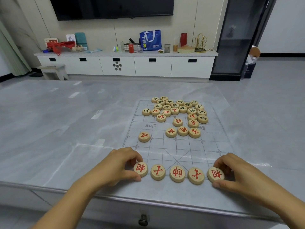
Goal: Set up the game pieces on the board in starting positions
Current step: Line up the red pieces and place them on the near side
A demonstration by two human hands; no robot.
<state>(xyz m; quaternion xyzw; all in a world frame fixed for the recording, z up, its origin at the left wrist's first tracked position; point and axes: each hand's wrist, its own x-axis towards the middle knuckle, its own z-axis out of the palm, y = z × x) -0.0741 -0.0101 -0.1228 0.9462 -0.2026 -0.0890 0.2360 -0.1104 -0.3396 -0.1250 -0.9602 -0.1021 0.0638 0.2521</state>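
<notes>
A thin transparent xiangqi board (178, 146) lies on the grey table. Several round wooden pieces with red characters stand in a row along its near edge. My left hand (120, 164) pinches the leftmost red piece (140, 168) of that row between thumb and fingers. My right hand (234, 172) pinches the rightmost red piece (215, 174) the same way. Between them stand three red pieces, the middle one (177, 173) on the palace centre line. A heap of mixed red and black-lettered pieces (176, 109) covers the far half. One red piece (144, 136) sits alone at the left edge.
The grey marble-look table (66, 121) has its front edge (148, 202) just below my hands, with a drawer knob (143, 219) under it. Beyond the table stands a white cabinet (125, 65) with bags, cans and cups on top.
</notes>
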